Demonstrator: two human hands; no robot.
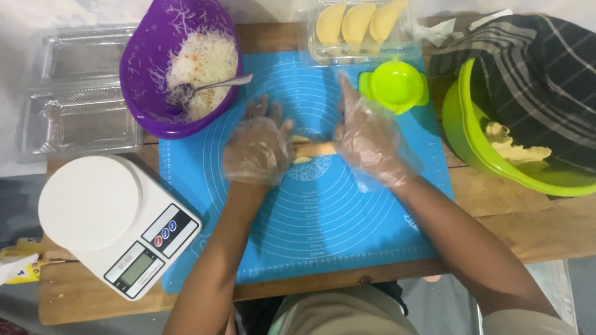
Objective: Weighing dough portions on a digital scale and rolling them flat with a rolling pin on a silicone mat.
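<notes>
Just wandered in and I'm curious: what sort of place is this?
Probably a home kitchen set up for making filled pastries. A blue baking mat covers a wooden table, with a kitchen scale and a clear tray of folded pastries nearby.

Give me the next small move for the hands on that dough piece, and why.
Probably roll it on: the left hand and right hand, both in clear gloves, lie flat over the ends of a short dough piece on the blue mat. Only its middle shows, thick and stubby, so another push along the mat would likely even it out.
</notes>
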